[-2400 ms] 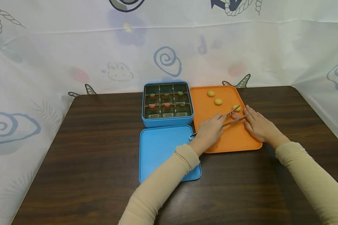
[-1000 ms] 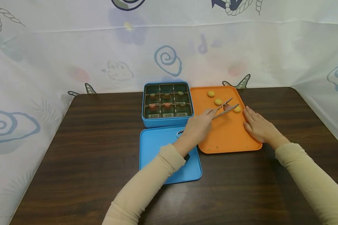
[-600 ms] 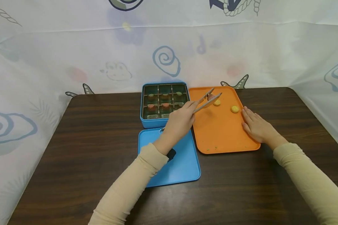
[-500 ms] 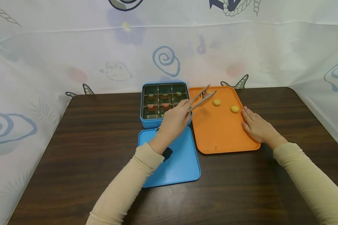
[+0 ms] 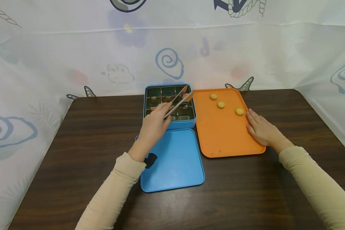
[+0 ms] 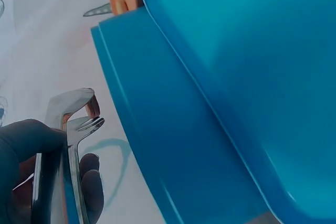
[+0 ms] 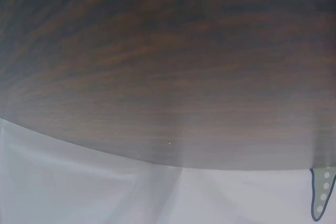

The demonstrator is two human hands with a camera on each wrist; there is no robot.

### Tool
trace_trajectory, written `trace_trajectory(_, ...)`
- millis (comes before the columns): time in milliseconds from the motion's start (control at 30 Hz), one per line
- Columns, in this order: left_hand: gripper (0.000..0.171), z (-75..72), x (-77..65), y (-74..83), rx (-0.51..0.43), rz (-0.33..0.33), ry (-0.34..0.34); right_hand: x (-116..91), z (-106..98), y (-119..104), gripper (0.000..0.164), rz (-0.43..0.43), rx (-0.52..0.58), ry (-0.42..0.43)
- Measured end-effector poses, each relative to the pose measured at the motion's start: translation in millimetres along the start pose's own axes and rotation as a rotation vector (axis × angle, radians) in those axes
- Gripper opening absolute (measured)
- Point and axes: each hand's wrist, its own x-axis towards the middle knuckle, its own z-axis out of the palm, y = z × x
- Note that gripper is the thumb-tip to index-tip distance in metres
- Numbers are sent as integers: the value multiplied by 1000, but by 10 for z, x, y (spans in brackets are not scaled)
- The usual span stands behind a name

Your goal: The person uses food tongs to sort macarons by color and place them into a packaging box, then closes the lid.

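My left hand (image 5: 155,124) grips metal tongs (image 5: 179,105) over the right side of a blue box (image 5: 181,125) with a dark divided insert. Between the tong tips is a small pinkish round piece (image 5: 185,95), seen as a brownish edge in the left wrist view, where the fingers (image 6: 92,192) wrap the tongs. Several small pieces lie in the box's compartments, partly hidden by the hand. My right hand (image 5: 261,129) rests with straight fingers at the right edge of an orange tray (image 5: 227,134). On the tray sit yellow rounds (image 5: 220,104) like small cookies.
A blue lid (image 5: 175,163) lies in front of the box, under the left wrist. The box and tray stand side by side near the far edge of the dark wooden table (image 5: 233,191). A printed white cloth (image 5: 103,54) hangs behind. The right wrist view shows only tabletop and cloth.
My left hand has lifted the pinkish piece from the orange tray with the tongs and carried it left over the blue box. The right hand has stayed at the tray's edge.
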Motion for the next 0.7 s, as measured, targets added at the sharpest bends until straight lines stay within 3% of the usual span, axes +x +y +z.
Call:
trace_trajectory(500,51,11,-4,-121,-12,-71,-81,5,9,24,64,-7,5,3)
trace_trajectory(700,50,57,6,-137,-5,-70,-72,10,30,37,64,-14,3,14)
